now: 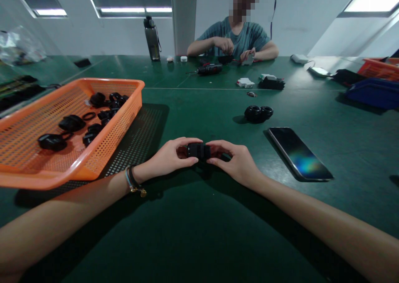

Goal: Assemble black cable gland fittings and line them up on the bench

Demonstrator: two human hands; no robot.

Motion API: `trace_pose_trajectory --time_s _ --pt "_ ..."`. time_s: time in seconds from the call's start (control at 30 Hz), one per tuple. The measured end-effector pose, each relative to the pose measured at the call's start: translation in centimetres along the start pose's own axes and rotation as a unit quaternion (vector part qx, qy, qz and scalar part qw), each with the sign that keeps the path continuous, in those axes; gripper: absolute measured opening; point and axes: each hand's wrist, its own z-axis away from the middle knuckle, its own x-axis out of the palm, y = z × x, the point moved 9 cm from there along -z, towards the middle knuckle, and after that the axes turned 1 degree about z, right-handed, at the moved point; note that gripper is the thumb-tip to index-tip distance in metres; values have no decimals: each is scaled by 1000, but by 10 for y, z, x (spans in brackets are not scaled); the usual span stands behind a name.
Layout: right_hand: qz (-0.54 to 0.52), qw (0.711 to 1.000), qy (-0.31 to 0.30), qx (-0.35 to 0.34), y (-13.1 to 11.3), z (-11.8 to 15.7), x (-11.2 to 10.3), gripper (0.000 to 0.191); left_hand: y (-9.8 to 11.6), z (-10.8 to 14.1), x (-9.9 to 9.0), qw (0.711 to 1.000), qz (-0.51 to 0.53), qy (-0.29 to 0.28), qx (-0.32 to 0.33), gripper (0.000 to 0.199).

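Note:
Between my two hands, just over the green table [199, 233], is a small black cylindrical part [199, 151]. Thumb and fingers of my left hand [174, 154] grip its left end. My right hand [232, 158] pinches the right end in the same way. An orange perforated basket [75, 166] on the left holds several black round parts [72, 123] and a thin black ring [89, 116]. Beyond my right hand, two black round parts [258, 113] lie side by side on the table.
A phone [299, 153] lies right of my right hand. Farther back are a power drill [209, 69], a dark bottle [152, 40], white and black pieces [272, 82] and a blue bin [374, 93]. Across the table a person [238, 38] handles small parts.

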Motion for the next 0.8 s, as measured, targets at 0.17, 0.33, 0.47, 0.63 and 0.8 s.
trace_pose_trajectory --time_s 0.17,0.33,0.47,0.63,0.8 --pt "-8 1000 -2 -1 1 0 1 27 -1 0 0 1000 -5 0 -2 50" --pt "-5 1000 -1 3 2 0 2 26 -2 0 0 1000 -10 2 1 51" --pt "2 1000 2 6 2 0 1 26 -2 -1 0 1000 -7 2 1 51" --pt "7 1000 -2 -1 0 1 0 29 -1 0 1 1000 -8 0 -2 51" --pt "26 999 11 -16 -3 1 -3 31 -1 1 0 1000 -15 0 1 49"
